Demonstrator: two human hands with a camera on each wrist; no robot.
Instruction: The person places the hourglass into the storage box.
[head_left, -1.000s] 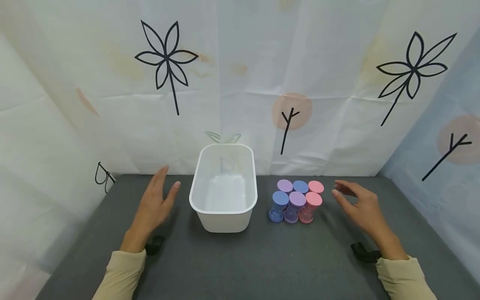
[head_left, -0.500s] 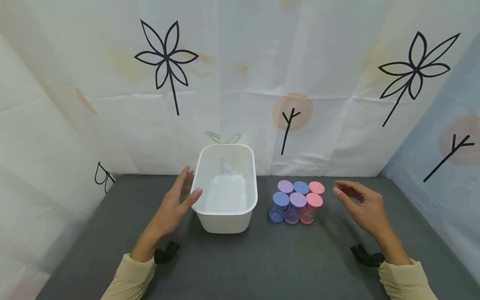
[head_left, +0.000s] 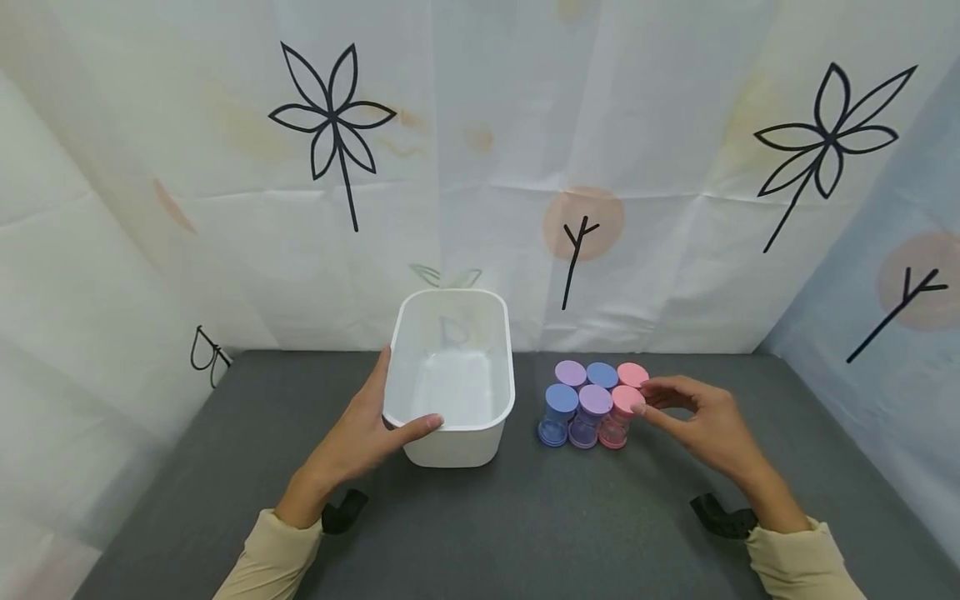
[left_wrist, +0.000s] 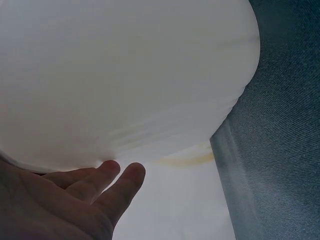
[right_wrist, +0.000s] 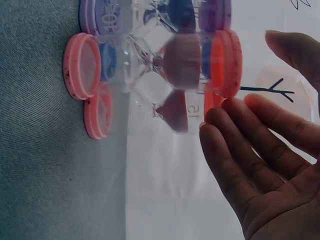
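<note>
My left hand rests against the near left corner of a white plastic bin. Its thumb lies across the front rim and its extended fingers run along the outer side wall. Right of the bin, several sand timers stand upright in two tight rows. The front row has a blue timer, a purple timer and a pink timer; purple, blue and pink caps show behind. My right hand is spread around the right end, fingertips right at the front pink timer's cap, thumb apart from the fingers.
Everything stands on a dark grey tabletop. A pale cloth backdrop with leaf and tree drawings rises right behind the bin and timers. Cloth also hangs along both sides. Each wrist carries a black strap mount.
My left hand has moved right from the bare tabletop onto the bin's rim and side. The right hand has moved left, up to the pink timers. The bin and timers stay in place.
</note>
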